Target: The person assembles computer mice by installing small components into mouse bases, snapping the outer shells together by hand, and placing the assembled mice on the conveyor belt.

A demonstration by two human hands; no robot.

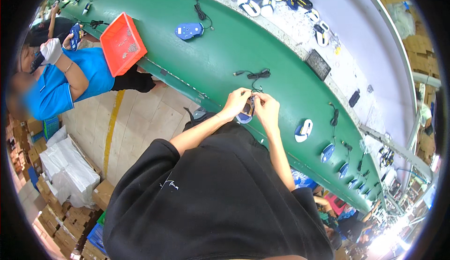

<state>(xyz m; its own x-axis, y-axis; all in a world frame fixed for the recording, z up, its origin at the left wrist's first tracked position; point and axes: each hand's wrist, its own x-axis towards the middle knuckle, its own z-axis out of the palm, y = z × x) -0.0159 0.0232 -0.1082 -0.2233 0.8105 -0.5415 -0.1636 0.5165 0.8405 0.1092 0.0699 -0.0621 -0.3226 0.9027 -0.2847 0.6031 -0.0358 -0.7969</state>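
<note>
At the near edge of the green belt I have an opened computer mouse [244, 118], its inside exposed and its rim blue-grey. My left hand [237, 102] is closed on the mouse's left side. Thumb and fingers of my right hand [267, 110] pinch at its far right end, where the cable comes in; the exact small part there is hidden by the fingertips. The mouse's black cable [259, 75] lies bundled on the belt just beyond my hands.
A red tray [123, 44] of small metal parts sits at the belt's left edge, beside a co-worker in blue [86, 79]. A blue mouse [189, 31] lies farther up the belt. Right of me lie a white-and-blue mouse shell [303, 130] and several mice. More shells [248, 7] pile on the far ledge.
</note>
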